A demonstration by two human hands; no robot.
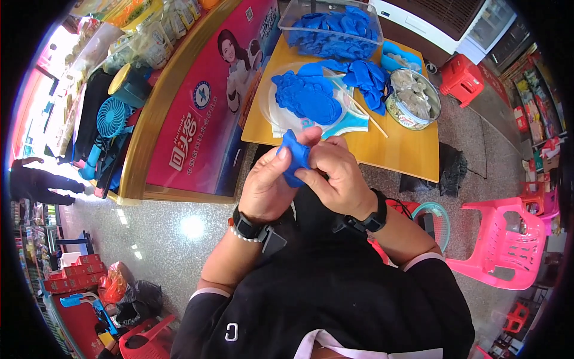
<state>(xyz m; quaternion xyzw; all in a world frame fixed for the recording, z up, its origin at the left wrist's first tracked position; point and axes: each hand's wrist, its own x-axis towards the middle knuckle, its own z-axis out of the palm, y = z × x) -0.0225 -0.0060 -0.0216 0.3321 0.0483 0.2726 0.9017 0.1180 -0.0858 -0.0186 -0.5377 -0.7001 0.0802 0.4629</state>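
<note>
Held up in front of my chest is a small soft blue piece [295, 157], thin and bent; its exact kind I cannot make out. The fingers of my left hand [266, 182] close on it from the left, with the thumb along its face. From the right, the thumb and curled fingers of my right hand [342, 178] pinch its lower edge. Just beyond my hands, a pile of similar blue pieces [308, 99] lies on a round clear plastic sheet or lid [267, 107]. More loose blue pieces [366, 82] lie to its right.
The yellow table [418, 157] carries a clear bin [376, 35] of blue pieces, a small blue bowl [390, 50], a round tin [412, 123] with greyish contents and thin sticks [372, 119]. A pink counter [203, 131] stands left. Right are a pink chair [508, 239] and red stool [461, 78].
</note>
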